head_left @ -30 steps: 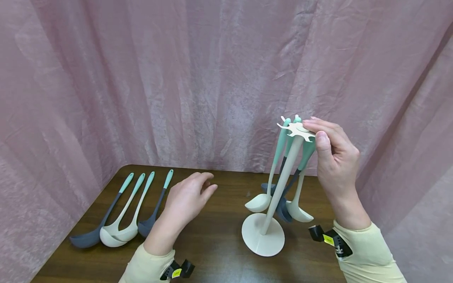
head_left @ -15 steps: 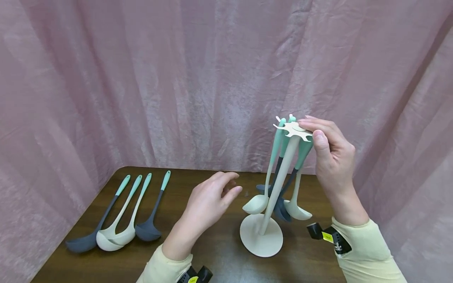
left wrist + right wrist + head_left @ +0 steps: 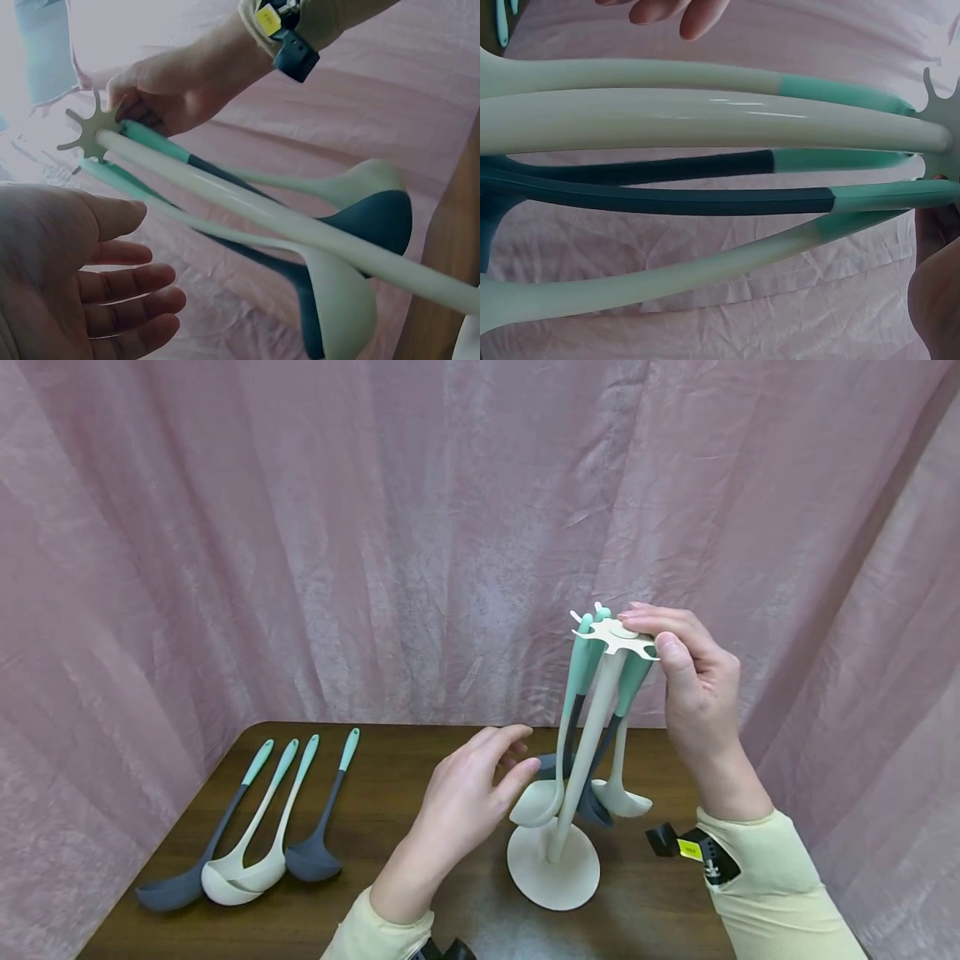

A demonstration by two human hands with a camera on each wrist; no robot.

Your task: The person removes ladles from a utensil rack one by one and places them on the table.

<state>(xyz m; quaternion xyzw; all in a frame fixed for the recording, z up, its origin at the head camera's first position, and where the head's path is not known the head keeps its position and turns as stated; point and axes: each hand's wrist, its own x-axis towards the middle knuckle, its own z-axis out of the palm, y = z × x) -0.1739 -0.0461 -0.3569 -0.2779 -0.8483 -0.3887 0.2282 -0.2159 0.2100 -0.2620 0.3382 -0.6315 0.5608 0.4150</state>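
In the head view, a white utensil stand [image 3: 588,752] is on the table, a round base below and a hooked plate [image 3: 613,635] on top. Hanging from its hooks are a white ladle [image 3: 536,803], another white ladle [image 3: 621,799] and dark blue ones, all with mint handles. My right hand [image 3: 701,685] holds the plate's edge, fingers over the top and thumb at the side. Left of the pole, my left hand [image 3: 468,793] is loosely bent and holds nothing. The left wrist view shows its fingers [image 3: 139,281] apart from the ladles.
Several ladles lie in a row at the table's left: a dark blue one [image 3: 168,893], two overlapping white ones, and another dark blue one [image 3: 313,860]. A pink curtain [image 3: 450,543] hangs behind the brown table [image 3: 420,747].
My left hand has moved right, away from the ladles on the table, to beside the stand. My right hand stays at the stand's top. The head view has shifted slightly.
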